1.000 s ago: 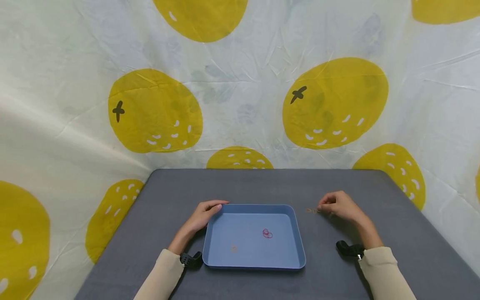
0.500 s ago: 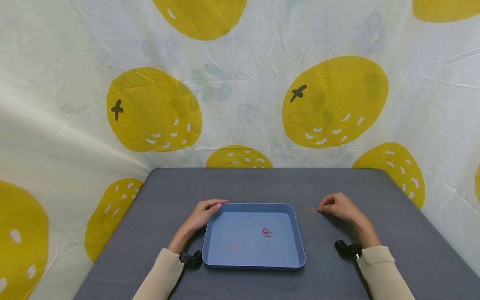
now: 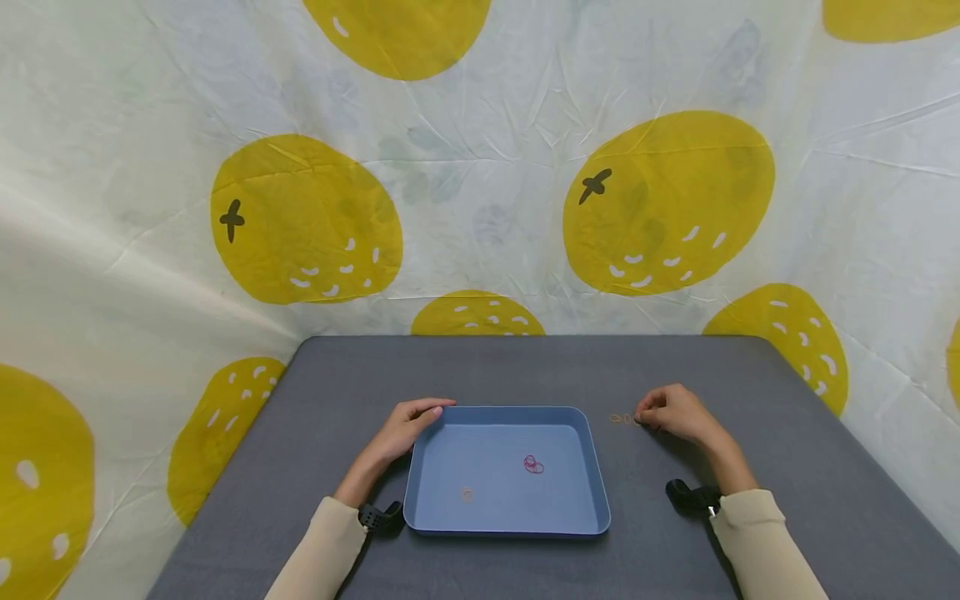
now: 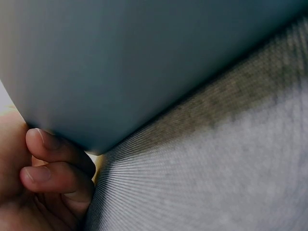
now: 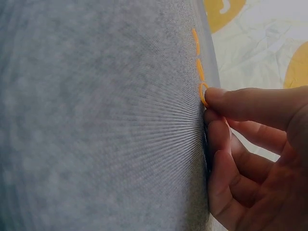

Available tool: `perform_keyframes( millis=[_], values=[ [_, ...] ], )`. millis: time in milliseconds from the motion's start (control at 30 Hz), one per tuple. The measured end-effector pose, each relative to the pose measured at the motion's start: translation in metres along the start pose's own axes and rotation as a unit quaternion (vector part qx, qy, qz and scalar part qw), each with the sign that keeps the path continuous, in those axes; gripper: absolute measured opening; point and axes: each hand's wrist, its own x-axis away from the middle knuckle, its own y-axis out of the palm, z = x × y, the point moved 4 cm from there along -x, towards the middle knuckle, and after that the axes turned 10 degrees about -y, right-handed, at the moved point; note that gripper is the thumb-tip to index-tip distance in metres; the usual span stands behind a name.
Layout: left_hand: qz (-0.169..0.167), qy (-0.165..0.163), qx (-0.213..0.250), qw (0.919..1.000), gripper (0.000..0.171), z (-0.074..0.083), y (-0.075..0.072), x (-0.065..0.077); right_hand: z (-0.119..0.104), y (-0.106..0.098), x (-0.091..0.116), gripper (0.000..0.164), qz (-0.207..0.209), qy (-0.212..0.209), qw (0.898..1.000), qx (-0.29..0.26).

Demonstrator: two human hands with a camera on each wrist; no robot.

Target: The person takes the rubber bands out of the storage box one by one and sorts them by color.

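Note:
A shallow blue tray (image 3: 487,467) lies before me. My left hand (image 3: 403,428) grips its far left corner, the thumb over the rim; in the left wrist view curled fingers (image 4: 62,178) lie against the outer wall. To the right of the tray, my right hand (image 3: 678,414) pinches a thin orange rubber band (image 5: 202,94) between thumb and forefinger, low at the table. Two more orange bands, a nearer one (image 5: 200,70) and a farther one (image 5: 196,42), lie in line beyond it. Inside the tray are tangled pink rubber bands (image 3: 533,465) and a pale orange band (image 3: 467,495).
The grey table (image 3: 525,371) reaches back to a white cloth (image 3: 480,217) printed with large yellow fruit. Black straps circle both wrists, the left one (image 3: 381,518) close by the tray's near left corner.
My right fingertips stay at the orange bands with only tiny shifts, and the right forearm edges slightly left. The left hand and tray hold still.

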Motion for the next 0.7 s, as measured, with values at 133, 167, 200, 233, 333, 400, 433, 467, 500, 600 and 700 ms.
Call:
perform_keyframes(
  millis=[133, 167, 200, 233, 333, 400, 433, 467, 500, 600, 700],
  values=[
    [0.001, 0.002, -0.001, 1.0000, 0.034, 0.0003, -0.0002, 0.0001, -0.0004, -0.0001, -0.0004, 0.012, -0.001, 0.001, 1.000, 0.001],
    [0.001, 0.003, -0.002, 1.0000, 0.035, 0.0001, -0.0002, 0.0003, -0.0005, 0.0000, -0.0003, 0.012, -0.002, 0.001, 1.000, 0.000],
    [-0.001, 0.004, -0.002, 1.0000, 0.035, 0.0004, -0.0001, 0.0006, -0.0008, -0.0001, -0.0001, 0.012, -0.003, 0.001, 1.000, -0.001],
    [-0.001, 0.004, -0.002, 1.0000, 0.035, 0.0011, -0.0001, 0.0009, -0.0012, -0.0005, 0.0001, 0.012, -0.003, -0.001, 1.000, -0.001],
    [-0.002, 0.004, 0.000, 1.0000, 0.035, 0.0025, -0.0002, 0.0020, -0.0016, -0.0010, 0.0006, 0.012, -0.001, 0.005, 1.000, -0.005],
    [-0.002, 0.004, 0.000, 1.0000, 0.035, 0.0034, -0.0001, 0.0025, -0.0017, -0.0014, 0.0009, 0.013, -0.001, 0.004, 1.000, -0.009],
    [-0.001, 0.005, 0.001, 1.0000, 0.035, 0.0034, -0.0001, 0.0026, -0.0018, -0.0015, 0.0011, 0.013, -0.002, 0.003, 1.000, -0.012],
    [0.000, 0.005, 0.001, 1.0000, 0.035, 0.0032, -0.0001, 0.0026, -0.0017, -0.0014, 0.0013, 0.013, -0.001, 0.004, 1.000, -0.017],
    [0.001, 0.005, 0.000, 1.0000, 0.035, 0.0030, -0.0001, 0.0027, -0.0014, -0.0015, 0.0014, 0.013, -0.002, 0.003, 1.000, -0.021],
    [0.002, 0.004, 0.000, 1.0000, 0.034, 0.0018, 0.0002, 0.0024, -0.0010, -0.0016, 0.0022, 0.013, -0.005, 0.006, 0.999, -0.034],
    [0.001, 0.004, 0.000, 1.0000, 0.034, 0.0009, 0.0007, 0.0019, -0.0012, -0.0029, 0.0032, 0.014, -0.006, 0.007, 0.999, -0.040]
  ],
)
